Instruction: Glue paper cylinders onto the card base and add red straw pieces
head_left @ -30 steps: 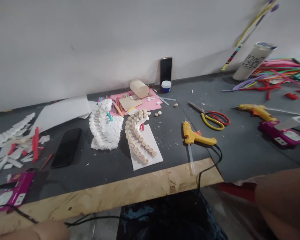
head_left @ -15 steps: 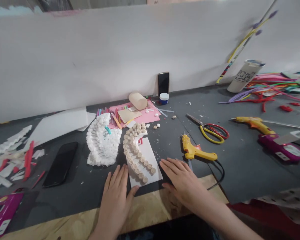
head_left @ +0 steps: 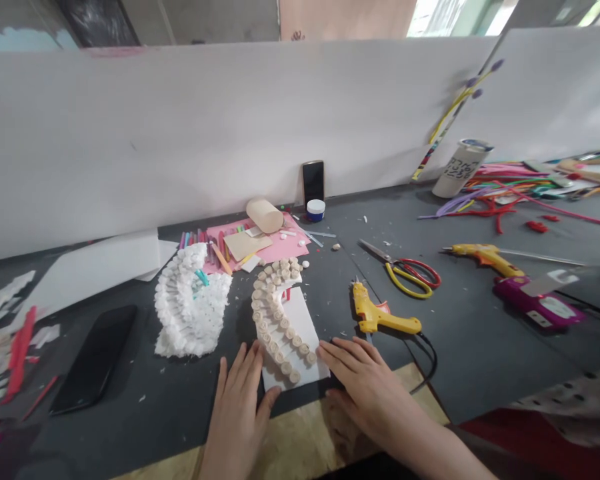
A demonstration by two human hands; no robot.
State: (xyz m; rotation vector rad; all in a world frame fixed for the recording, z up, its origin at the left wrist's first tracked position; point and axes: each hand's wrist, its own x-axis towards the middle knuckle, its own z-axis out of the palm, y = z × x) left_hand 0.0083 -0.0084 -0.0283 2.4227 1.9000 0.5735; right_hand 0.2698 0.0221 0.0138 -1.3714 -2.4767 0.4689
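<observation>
Head view: white card (head_left: 303,333) points away lengthwise; hands (head_left: 237,420) (head_left: 365,393) flank it

A yellow glue gun (head_left: 380,318) blocks the right hand (head_left: 365,390); a white frilled model (head_left: 190,313) blocks the left hand (head_left: 237,417).

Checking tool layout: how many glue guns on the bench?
2: one glue gun just beyond the right hand, another farther right by the purple packet. Others could be hidden.

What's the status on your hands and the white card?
Left hand, right hand open, either side of white card. Wooden discs on card. Glue gun just past right hand.
</observation>
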